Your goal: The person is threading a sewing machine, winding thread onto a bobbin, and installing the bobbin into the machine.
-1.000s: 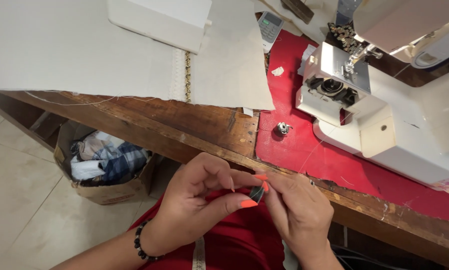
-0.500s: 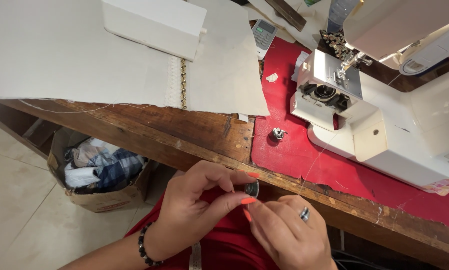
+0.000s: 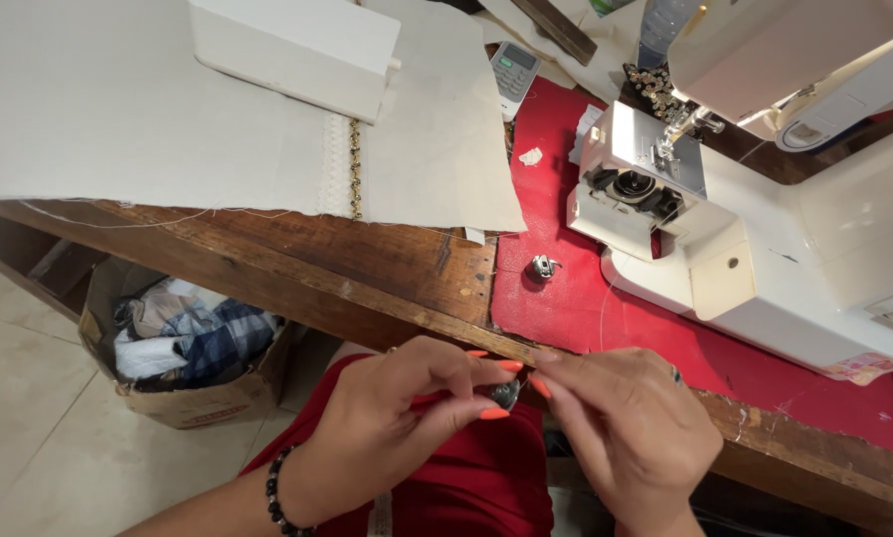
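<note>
1. Bobbin case (image 3: 506,394), a small dark metal piece, sits pinched between your two hands just in front of the table's wooden edge, above your red lap.
2. Your left hand (image 3: 392,428) is clamped on it, thumb and forefinger closed around the piece; a dark beaded bracelet (image 3: 277,497) circles that wrist.
3. Your right hand (image 3: 630,433) meets it from the other side, fingertips pressed together against the same piece, a ring on one finger.
4. Just beyond your hands runs the worn wooden table (image 3: 367,273), with a red mat (image 3: 566,308) laid over its right part.
5. On the mat, near the sewing machine (image 3: 765,249), lies a second small metal part (image 3: 543,267), apart from your hands.
6. The machine's bobbin compartment (image 3: 633,186) stands open.
7. Farther left, beige fabric (image 3: 118,119) with a beaded trim (image 3: 355,169) lies under a white box (image 3: 297,45).
8. A small remote control (image 3: 514,72) lies by the fabric's far corner.
9. Below the table, a cardboard box of cloth scraps (image 3: 188,348) rests on the tiled floor.
</note>
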